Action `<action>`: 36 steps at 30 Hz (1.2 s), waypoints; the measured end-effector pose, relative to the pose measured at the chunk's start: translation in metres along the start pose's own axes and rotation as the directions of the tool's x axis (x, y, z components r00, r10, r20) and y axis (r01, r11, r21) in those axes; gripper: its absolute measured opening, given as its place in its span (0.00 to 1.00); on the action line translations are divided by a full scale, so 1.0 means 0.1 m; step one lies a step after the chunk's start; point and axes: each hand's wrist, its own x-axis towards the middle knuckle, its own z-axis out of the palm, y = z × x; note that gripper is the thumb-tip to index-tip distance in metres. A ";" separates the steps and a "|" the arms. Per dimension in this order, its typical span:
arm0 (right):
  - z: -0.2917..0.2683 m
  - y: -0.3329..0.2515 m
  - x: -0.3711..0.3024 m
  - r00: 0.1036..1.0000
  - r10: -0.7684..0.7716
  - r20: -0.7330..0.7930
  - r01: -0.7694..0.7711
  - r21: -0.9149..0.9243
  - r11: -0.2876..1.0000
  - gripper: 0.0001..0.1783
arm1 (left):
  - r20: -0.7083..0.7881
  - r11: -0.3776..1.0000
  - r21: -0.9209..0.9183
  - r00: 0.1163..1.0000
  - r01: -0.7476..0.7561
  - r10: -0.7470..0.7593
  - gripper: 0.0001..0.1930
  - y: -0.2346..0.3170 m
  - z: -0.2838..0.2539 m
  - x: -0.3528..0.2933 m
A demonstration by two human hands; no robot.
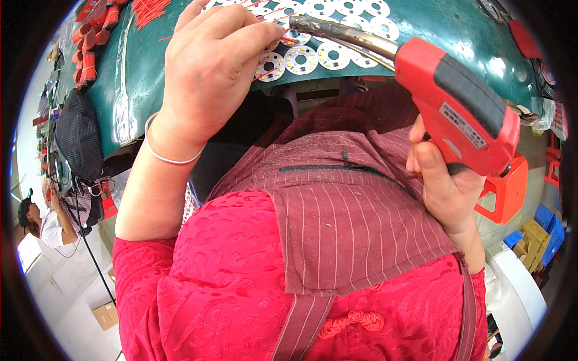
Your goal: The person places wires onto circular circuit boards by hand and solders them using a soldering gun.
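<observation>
My right hand (pixel 448 180) is wrapped around the grip of a red and black soldering gun (pixel 460 99). Its long metal barrel points left, and the dark tip is close to the fingertips of my left hand (pixel 208 75). Those fingers are closed in a pinch at a thin red wire (pixel 289 40), over the white ring-shaped LED boards (pixel 301 60). The boards lie in rows near the front edge of the green table (pixel 141 78). More red wires rest across several of them. My left hand hides part of the rows.
Bundles of red wire (pixel 87 60) lie at the table's left, with loose red wires (pixel 149 11) at the back. A black mesh bag (pixel 78 135) hangs at the left edge. Another person (pixel 51 222) is far left. An orange-red stool (pixel 509 192) stands at right, near boxes (pixel 534 243).
</observation>
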 end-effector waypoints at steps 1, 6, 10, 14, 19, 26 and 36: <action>0.00 0.00 0.00 1.000 0.000 -0.001 0.000 -0.001 1.000 0.14 | -0.001 1.000 -0.001 1.000 -0.001 0.001 0.13 0.00 0.00 0.00; -0.02 0.02 0.01 0.990 -0.076 0.122 0.091 -0.116 0.989 0.24 | 0.008 1.000 -0.001 1.000 0.014 -0.014 0.13 -0.01 0.01 -0.02; 0.00 -0.02 0.02 0.993 -0.077 0.091 0.081 -0.043 0.996 0.27 | 0.000 1.000 -0.005 1.000 0.007 -0.007 0.13 0.00 0.01 0.00; 0.00 -0.02 0.01 0.996 -0.050 0.078 0.055 -0.056 0.997 0.29 | -0.014 1.000 0.002 1.000 -0.002 0.002 0.12 -0.01 0.02 0.00; -0.01 -0.02 0.01 0.995 -0.062 0.083 0.064 -0.028 0.998 0.29 | -0.021 1.000 0.018 1.000 -0.003 0.004 0.11 0.01 0.01 0.00; 0.01 0.00 0.01 0.992 -0.060 0.107 0.064 -0.026 0.998 0.28 | -0.014 0.999 0.038 1.000 0.000 0.001 0.13 0.00 0.01 -0.01; 0.00 0.01 0.01 0.990 -0.091 0.109 0.108 -0.170 0.980 0.26 | -0.014 0.999 0.035 1.000 -0.001 0.001 0.14 0.00 0.02 -0.01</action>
